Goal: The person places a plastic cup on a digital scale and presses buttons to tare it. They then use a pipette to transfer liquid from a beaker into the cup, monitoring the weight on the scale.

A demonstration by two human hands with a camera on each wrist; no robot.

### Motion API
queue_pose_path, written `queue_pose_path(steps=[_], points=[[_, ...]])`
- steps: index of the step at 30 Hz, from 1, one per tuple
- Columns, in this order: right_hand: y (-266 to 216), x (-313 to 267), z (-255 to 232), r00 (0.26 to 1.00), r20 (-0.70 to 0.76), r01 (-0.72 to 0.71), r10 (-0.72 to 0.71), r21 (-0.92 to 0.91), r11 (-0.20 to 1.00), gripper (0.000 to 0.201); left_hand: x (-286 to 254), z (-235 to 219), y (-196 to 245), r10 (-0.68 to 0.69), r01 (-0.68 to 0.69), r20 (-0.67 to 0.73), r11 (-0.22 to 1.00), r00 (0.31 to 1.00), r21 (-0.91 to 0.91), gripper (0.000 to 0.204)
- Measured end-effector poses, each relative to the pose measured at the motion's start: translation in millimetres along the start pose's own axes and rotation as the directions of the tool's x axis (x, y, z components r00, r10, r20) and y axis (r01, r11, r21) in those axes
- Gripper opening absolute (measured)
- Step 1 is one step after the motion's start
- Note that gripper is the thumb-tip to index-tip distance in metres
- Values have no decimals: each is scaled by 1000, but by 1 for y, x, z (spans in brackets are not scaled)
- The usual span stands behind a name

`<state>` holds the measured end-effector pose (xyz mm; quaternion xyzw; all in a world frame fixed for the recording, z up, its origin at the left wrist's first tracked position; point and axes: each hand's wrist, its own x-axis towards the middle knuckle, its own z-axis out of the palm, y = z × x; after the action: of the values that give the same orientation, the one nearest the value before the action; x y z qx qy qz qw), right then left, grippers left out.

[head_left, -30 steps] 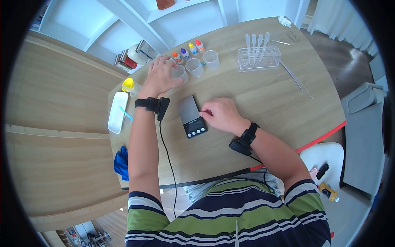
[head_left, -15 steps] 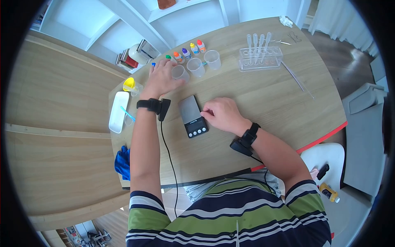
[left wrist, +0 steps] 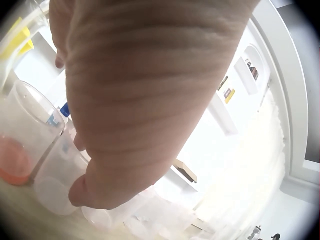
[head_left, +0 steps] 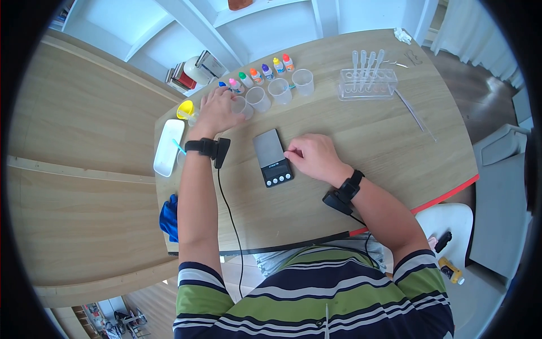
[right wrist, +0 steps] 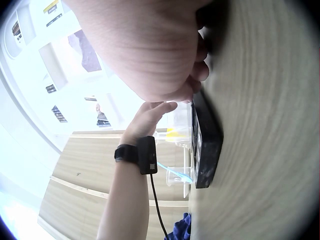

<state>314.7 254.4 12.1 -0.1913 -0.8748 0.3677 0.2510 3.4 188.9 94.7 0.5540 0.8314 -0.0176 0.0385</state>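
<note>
My left hand (head_left: 217, 110) is at the left end of a row of clear plastic cups. It holds a cup (head_left: 242, 108), thumb on the near side and the other fingers mostly hidden behind. In the left wrist view the thumb overlaps this cup (left wrist: 57, 175), beside a cup with an orange patch at its bottom (left wrist: 30, 125). My right hand (head_left: 316, 158) rests on the table with loosely curled fingers, their tips right at the edge of a black digital pocket scale (head_left: 269, 147). Nothing shows in its grasp.
Several small dropper bottles with coloured caps (head_left: 256, 76) stand behind the cups (head_left: 280, 93). A clear rack (head_left: 367, 90) holds several pipettes at back right, near a thin rod (head_left: 407, 108). At left are a white tray (head_left: 168, 148), a yellow cup (head_left: 184, 107) and a blue cloth (head_left: 169, 219).
My left hand has shifted left along the row, away from one cup, and another cup and the pink-capped bottle now show. My right hand stays beside the scale. The head view has moved slightly.
</note>
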Motion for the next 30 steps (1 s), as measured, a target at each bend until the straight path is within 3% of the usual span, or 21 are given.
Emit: queue_pose_path(steps=[3, 5, 8, 12, 15, 30], points=[[0, 0, 0, 1000, 4, -5, 5, 6, 1000, 16, -10, -10, -3, 60, -64, -115, 998, 992, -29, 69], [-1, 0, -1, 1000, 3, -6, 6, 15, 1000, 16, -31, -33, 7, 160, -182, -322, 983, 933, -38, 55], [2, -1, 2, 1000, -14, 13, -13, 15, 1000, 17, -69, -63, 27, 190, -207, -427, 978, 884, 6, 53], [2, -1, 3, 1000, -19, 16, -16, 30, 999, 17, -110, -67, 55, 168, -216, -318, 969, 933, -122, 51], [1, -1, 2, 1000, -11, 21, -20, 13, 1000, 17, -112, -42, 63, 197, -253, -259, 947, 945, -200, 52], [0, -1, 1, 1000, -7, 23, -23, 8, 1000, 19, -109, -16, 76, 213, -228, -116, 964, 970, -138, 65]])
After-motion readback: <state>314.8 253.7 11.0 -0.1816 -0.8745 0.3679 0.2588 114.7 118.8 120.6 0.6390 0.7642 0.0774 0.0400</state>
